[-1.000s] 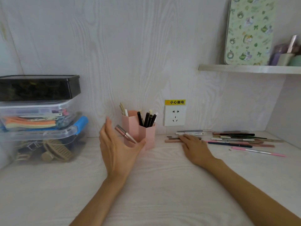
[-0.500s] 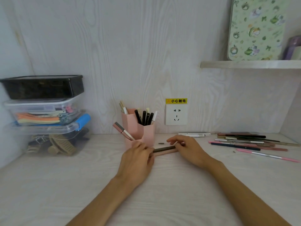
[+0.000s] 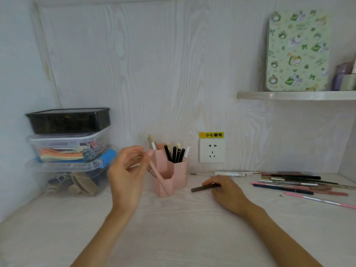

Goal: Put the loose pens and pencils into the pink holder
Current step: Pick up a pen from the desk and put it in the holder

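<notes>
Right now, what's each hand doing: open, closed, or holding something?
Left hand: raised beside the pink holder, pinching a pink pencil.
Right hand: on the desk, holding a dark pencil.

two bare forearms — no sleeves — left hand (image 3: 127, 176) blurred

We saw our left hand (image 3: 127, 176) raised, pinching a blurred pink pencil (image 3: 158, 178) at nine o'clock of the pink holder (image 3: 170, 174), our right hand (image 3: 225, 191) on the desk (image 3: 173, 228) holding a dark pen (image 3: 204, 188), loose pens (image 3: 292, 185) at three o'clock.
</notes>
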### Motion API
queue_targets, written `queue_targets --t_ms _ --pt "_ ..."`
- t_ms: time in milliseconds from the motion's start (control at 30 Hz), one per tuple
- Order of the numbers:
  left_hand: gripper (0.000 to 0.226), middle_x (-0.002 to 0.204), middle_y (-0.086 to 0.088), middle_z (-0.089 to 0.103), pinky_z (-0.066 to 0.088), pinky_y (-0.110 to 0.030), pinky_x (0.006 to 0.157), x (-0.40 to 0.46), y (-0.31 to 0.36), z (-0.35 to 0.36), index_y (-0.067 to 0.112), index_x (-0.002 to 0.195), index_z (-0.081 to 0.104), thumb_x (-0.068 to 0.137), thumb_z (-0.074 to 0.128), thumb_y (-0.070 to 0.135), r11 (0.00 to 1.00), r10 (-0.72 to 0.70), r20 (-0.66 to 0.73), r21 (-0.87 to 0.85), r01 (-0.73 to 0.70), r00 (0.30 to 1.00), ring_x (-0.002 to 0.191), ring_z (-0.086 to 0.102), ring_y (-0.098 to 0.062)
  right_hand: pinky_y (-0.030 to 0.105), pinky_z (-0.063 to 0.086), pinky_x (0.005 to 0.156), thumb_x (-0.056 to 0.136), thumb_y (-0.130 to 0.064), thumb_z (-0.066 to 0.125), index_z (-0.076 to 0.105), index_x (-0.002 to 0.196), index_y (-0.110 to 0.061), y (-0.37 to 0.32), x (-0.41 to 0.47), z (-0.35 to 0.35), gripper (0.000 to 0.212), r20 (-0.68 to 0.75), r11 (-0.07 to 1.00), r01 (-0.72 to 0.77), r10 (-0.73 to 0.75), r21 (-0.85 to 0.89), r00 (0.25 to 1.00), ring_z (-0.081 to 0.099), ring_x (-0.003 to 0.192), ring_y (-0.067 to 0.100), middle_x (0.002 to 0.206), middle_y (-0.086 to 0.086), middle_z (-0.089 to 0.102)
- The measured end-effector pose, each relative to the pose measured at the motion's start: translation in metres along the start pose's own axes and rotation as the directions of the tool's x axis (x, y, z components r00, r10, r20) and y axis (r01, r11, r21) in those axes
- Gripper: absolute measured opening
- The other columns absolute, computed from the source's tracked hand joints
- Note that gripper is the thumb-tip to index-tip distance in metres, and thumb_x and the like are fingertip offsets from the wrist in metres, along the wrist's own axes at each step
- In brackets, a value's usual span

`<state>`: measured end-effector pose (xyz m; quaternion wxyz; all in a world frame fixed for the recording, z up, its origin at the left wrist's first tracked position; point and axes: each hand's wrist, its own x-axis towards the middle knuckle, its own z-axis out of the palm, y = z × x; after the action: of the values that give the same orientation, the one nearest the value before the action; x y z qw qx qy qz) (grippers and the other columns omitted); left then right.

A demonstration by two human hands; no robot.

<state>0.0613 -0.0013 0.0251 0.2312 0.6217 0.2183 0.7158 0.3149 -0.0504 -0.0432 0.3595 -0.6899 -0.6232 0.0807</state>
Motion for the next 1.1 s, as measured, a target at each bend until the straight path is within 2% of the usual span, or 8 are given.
queue_targets --t_ms 133,267,467,600,833,933,1000,1100 --pt "0.013 0.082 0.006 0.066 0.05 -0.013 0.067 0.05 0.016 0.001 0.024 0.087 0.062 0.081 0.073 0.019 0.989 0.128 -0.217 -0.05 -0.142 0.968 0.074 0.066 -0.003 0.017 0.034 0.092 0.081 -0.001 0.051 0.067 0.099 -0.032 0.002 0.001 0.001 0.039 -0.003 1.0 0.019 -0.019 -0.009 1.0 0.052 0.112 0.01 0.099 -0.015 0.06" --pt "0.013 0.077 0.01 0.064 0.05 -0.015 0.065 0.091 0.021 0.019 0.011 0.085 0.064 0.082 0.073 0.02 0.98 0.193 -0.268 0.004 -0.199 0.944 0.07 0.064 0.001 0.017 0.035 0.091 0.08 -0.001 0.05 0.067 0.099 -0.032 0.004 0.004 0.002 0.04 -0.001 0.999 0.031 -0.031 -0.03 1.0 0.052 0.111 0.009 0.098 -0.014 0.059" --pt "0.016 0.078 0.016 0.068 0.056 -0.029 0.067 0.083 -0.014 0.039 0.017 0.081 0.068 0.083 0.07 0.033 0.929 0.174 0.076 0.319 -0.189 0.982 0.071 0.066 -0.003 0.018 0.036 0.088 0.079 -0.001 0.051 0.068 0.097 -0.033 0.005 0.004 0.003 0.04 -0.002 0.999 0.035 -0.035 -0.025 0.999 0.052 0.107 0.009 0.097 -0.014 0.06" --pt "0.022 0.084 0.009 0.072 0.051 -0.033 0.07 0.059 -0.049 0.031 0.026 0.086 0.072 0.084 0.063 0.046 0.753 -0.011 0.274 0.635 -0.173 0.962 0.084 0.065 -0.013 0.019 0.038 0.091 0.08 -0.001 0.051 0.066 0.101 -0.032 0.005 0.004 0.001 0.041 0.002 1.0 0.028 -0.028 -0.011 1.0 0.053 0.106 0.01 0.103 -0.009 0.063" --pt "0.029 0.13 -0.002 0.055 0.034 -0.04 0.102 0.031 -0.054 0.022 0.021 0.116 0.066 0.092 0.055 0.033 0.672 0.067 0.355 0.675 -0.305 0.932 0.124 0.042 -0.023 0.028 0.034 0.101 0.079 -0.012 0.059 0.062 0.109 -0.031 -0.001 -0.001 -0.009 0.036 -0.061 0.993 0.028 -0.035 -0.114 0.998 0.044 0.114 0.011 0.111 -0.009 0.058" --pt "0.042 0.136 -0.002 0.049 0.034 -0.038 0.102 0.005 -0.051 0.015 0.018 0.128 0.053 0.089 0.057 0.036 0.785 0.036 0.183 0.603 -0.141 0.982 0.126 0.041 -0.022 0.03 0.033 0.101 0.08 -0.02 0.059 0.063 0.11 -0.03 0.002 -0.002 -0.015 0.032 -0.074 0.978 -0.011 -0.004 -0.209 0.997 0.042 0.117 0.013 0.117 -0.008 0.058" --pt "0.057 0.133 -0.001 0.046 0.039 -0.039 0.099 -0.014 -0.053 0.011 0.02 0.13 0.044 0.081 0.061 0.043 0.854 -0.121 0.055 0.514 0.075 0.991 0.121 0.042 -0.021 0.028 0.03 0.095 0.084 -0.025 0.058 0.065 0.108 -0.032 0.002 -0.003 -0.014 0.026 -0.056 0.963 -0.031 0.016 -0.268 0.998 0.043 0.115 0.014 0.115 -0.01 0.058" --pt "0.088 0.13 0.004 0.04 0.042 -0.036 0.095 -0.028 -0.058 0.009 0.021 0.134 0.035 0.063 0.076 0.054 0.811 -0.466 0.086 0.439 0.386 0.881 0.116 0.045 -0.016 0.026 0.024 0.086 0.084 -0.034 0.061 0.067 0.096 -0.034 0.001 -0.005 -0.017 0.013 -0.103 0.957 -0.066 0.038 -0.281 0.994 0.042 0.112 0.011 0.109 -0.011 0.057"
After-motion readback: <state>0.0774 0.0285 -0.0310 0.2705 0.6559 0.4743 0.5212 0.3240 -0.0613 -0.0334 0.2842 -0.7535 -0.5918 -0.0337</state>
